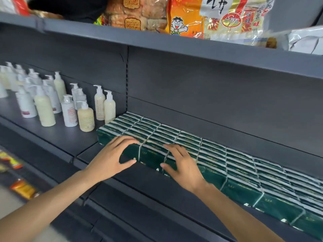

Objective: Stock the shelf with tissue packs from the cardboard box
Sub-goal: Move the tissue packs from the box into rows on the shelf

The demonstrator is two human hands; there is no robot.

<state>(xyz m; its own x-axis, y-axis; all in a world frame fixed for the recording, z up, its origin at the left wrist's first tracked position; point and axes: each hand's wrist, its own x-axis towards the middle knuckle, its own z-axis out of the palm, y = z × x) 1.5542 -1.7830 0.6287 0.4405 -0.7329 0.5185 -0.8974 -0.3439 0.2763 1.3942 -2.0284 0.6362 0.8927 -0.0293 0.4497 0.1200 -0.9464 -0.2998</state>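
Dark grey metal shelving (174,186) fills the view, with a flat grey back panel (209,95) and a slotted upright (127,79) dividing two bays. In the left bay stand white and cream pump bottles (52,102), clustered toward the back. The upper shelf (157,39) carries bagged snacks (192,16) in orange and clear wrappers. At the lower left edge, orange packets (22,188) lie on a lower level, blurred. Light is even and soft.
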